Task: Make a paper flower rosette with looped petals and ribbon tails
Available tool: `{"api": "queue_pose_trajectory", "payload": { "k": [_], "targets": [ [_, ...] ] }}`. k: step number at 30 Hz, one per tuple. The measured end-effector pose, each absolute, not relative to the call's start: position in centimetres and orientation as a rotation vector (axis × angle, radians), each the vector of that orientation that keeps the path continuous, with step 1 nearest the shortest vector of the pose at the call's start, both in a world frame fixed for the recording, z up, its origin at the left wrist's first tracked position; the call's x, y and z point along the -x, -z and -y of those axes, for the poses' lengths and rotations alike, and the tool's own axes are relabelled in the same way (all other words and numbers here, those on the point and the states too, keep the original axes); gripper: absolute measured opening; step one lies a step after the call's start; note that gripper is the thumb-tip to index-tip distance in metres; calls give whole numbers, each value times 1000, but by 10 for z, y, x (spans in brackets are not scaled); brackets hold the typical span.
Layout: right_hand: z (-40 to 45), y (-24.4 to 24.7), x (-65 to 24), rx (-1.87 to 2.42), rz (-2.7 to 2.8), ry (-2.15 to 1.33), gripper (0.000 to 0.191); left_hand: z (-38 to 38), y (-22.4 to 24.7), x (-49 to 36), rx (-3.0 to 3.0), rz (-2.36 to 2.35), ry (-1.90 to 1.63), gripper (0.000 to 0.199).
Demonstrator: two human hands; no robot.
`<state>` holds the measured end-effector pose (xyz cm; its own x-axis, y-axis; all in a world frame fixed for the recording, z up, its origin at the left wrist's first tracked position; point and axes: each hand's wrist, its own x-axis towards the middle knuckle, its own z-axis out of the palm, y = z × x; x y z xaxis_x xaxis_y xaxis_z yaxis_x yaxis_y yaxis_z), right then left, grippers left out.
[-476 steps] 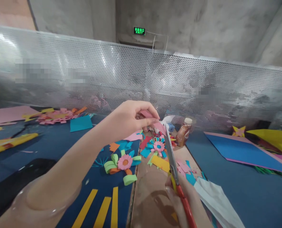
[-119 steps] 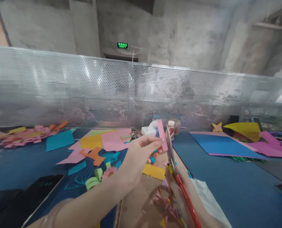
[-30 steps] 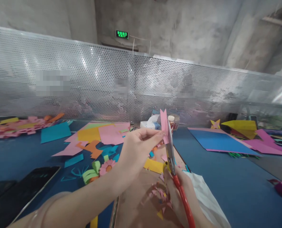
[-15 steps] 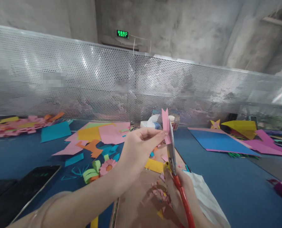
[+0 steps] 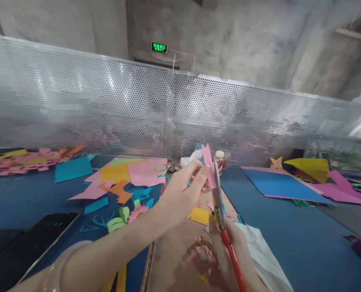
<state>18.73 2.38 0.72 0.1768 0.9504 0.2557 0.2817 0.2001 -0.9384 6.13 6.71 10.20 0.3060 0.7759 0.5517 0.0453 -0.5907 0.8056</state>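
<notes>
A narrow pink paper strip (image 5: 209, 162), notched at its top end, is pinched upright between the thumb and fingers of my left hand (image 5: 183, 188). My right hand (image 5: 233, 247) grips a pair of scissors (image 5: 218, 202) with red handles, blades pointing up. The blades lie along the right edge of the pink strip; whether they touch it I cannot tell. Beneath both hands is a brown board (image 5: 171, 259) strewn with small pink and yellow scraps (image 5: 206, 251). A yellow paper piece (image 5: 199, 215) rests on the board behind my right hand.
Pink sheets (image 5: 145, 172) and orange scraps (image 5: 124, 196) lie left on the blue table, near a pink paper flower (image 5: 137, 211) and a phone (image 5: 43, 239). To the right are a blue sheet (image 5: 283, 184) and white paper (image 5: 262, 247). A perforated metal screen (image 5: 113, 105) stands behind.
My left hand and the pink strip have shifted slightly left and down, and the strip leans a little more leftward. The scissors have tilted left with it. The view has shifted slightly.
</notes>
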Motion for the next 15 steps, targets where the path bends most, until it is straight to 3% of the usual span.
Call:
{"api": "queue_pose_trajectory", "payload": {
  "k": [7,15],
  "targets": [
    [-22,-7,-180,1217,1254,-907,34,-68,-99,-62,-1947,-712,-1383,28],
    [-25,-5,-182,1261,1296,-794,30,-69,-96,-61,-1937,-730,-1351,29]
  ]
}}
